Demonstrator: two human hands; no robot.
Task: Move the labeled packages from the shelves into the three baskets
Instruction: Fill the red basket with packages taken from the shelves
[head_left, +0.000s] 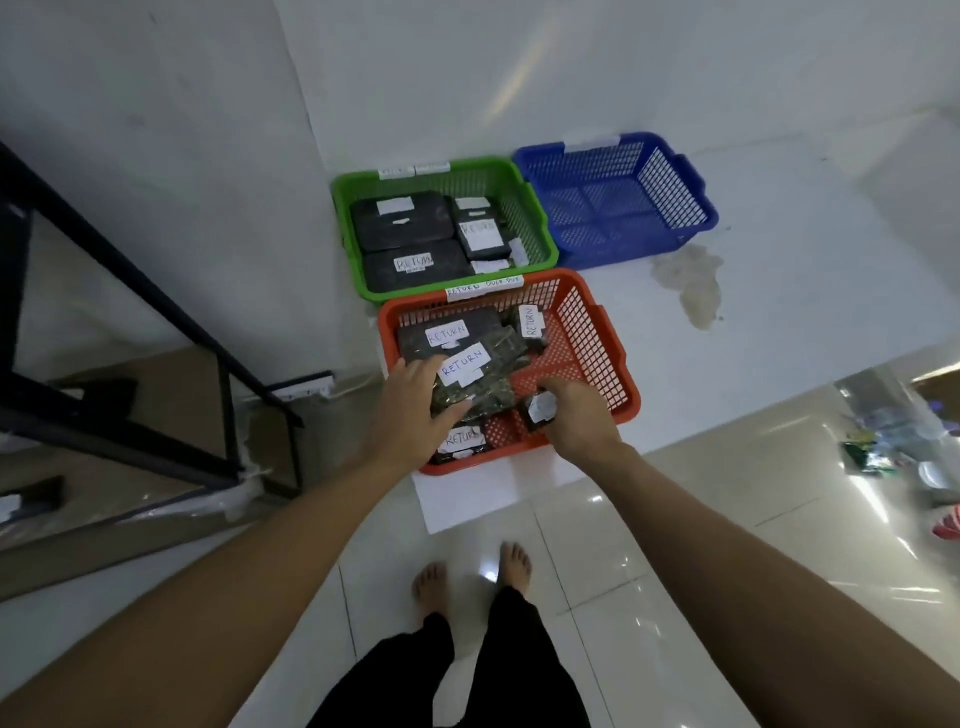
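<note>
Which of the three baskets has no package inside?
The blue basket, at the far right beside the green basket. Its mesh floor is bare, while the green one and the orange basket hold labeled packages.

A glossy pale tiled floor (649, 571) fills the lower part of the view, and a flat white sheet (779, 291) covers the ground farther off, marked by a brownish stain (693, 283) and running up to a plain white wall (156, 130). At the left stands a black metal rack frame (130, 270) with a white power strip (304, 387) lying at its foot beside a white cable. At the right edge lies a blurred heap of colourful plastic-wrapped items (893, 436), and at the bottom the person's bare feet (514, 564) and black trouser legs (467, 670) show on the tiles.
</note>
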